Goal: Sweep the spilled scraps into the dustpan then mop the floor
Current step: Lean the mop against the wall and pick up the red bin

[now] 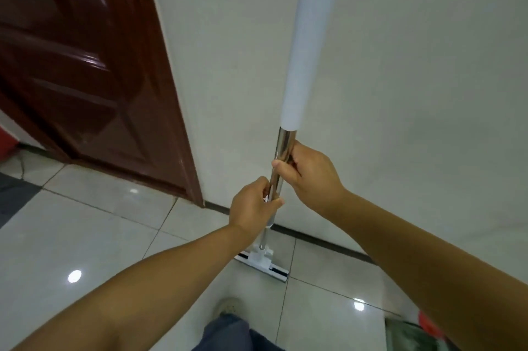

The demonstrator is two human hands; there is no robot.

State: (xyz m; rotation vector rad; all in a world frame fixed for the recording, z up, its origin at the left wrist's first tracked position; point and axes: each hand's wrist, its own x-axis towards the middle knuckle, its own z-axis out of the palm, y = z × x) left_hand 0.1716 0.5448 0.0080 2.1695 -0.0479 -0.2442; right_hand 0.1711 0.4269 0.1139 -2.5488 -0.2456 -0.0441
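A mop stands nearly upright in front of me. Its handle has a white upper sleeve (pixel 310 42) and a shiny metal lower shaft (pixel 283 147). The flat white mop head (pixel 261 260) rests on the pale floor tiles close to the wall's dark baseboard. My right hand (pixel 307 173) grips the metal shaft just below the white sleeve. My left hand (pixel 253 205) grips the shaft directly beneath it, fingers curled round the metal. No scraps or dustpan show in this view.
A white wall (pixel 400 93) stands straight ahead. A dark red wooden door (pixel 85 64) hangs open at the left. My shoe (pixel 228 307) and trouser leg are below the mop head. A greenish and red object (pixel 414 330) lies at the lower right.
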